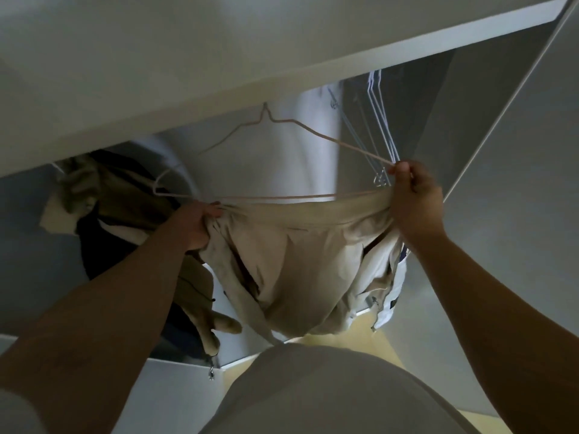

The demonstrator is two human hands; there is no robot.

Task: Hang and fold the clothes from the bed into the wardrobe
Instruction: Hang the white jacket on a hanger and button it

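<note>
A beige garment (300,264) hangs from the bottom bar of a thin pale wire hanger (282,122) inside the white wardrobe (501,151). The hanger's hook disappears behind the wardrobe's top panel. My left hand (197,225) grips the garment's left end at the hanger bar. My right hand (413,195) grips the garment's right end together with the hanger's right corner. The cloth bunches between both hands and droops below them.
Olive and dark clothes (125,195) hang at the left inside the wardrobe. Several bare wire hangers (380,120) hang at the right. A white garment (313,145) hangs behind. The wardrobe's top panel (219,57) juts overhead. Yellowish floor (369,336) shows below.
</note>
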